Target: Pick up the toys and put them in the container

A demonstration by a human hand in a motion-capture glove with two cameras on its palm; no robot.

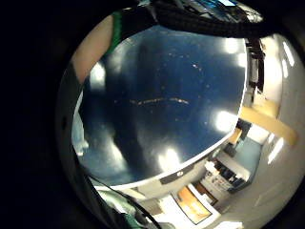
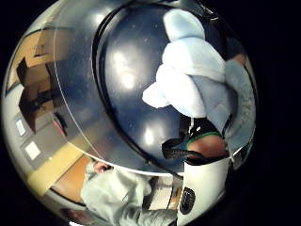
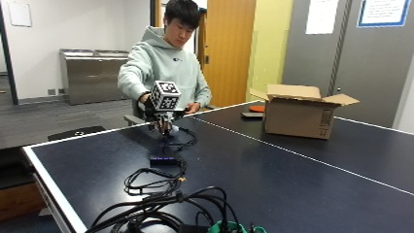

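The dark blue table (image 3: 271, 165) carries a white centre line and an open cardboard box (image 3: 299, 112) far right. The gloved grip (image 3: 162, 115) holds a pale plush toy (image 2: 188, 80). Wall posters are unreadable.

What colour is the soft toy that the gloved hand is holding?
Pale blue; the soft toy shows best in the thumb side palm view, close against the right hand.

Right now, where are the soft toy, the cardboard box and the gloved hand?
soft toy (image 2: 188, 75): thumb side palm view, its pale blue body.
cardboard box (image 3: 298, 119): outside view, front wall.
gloved right hand (image 3: 162, 119): outside view, its middle.
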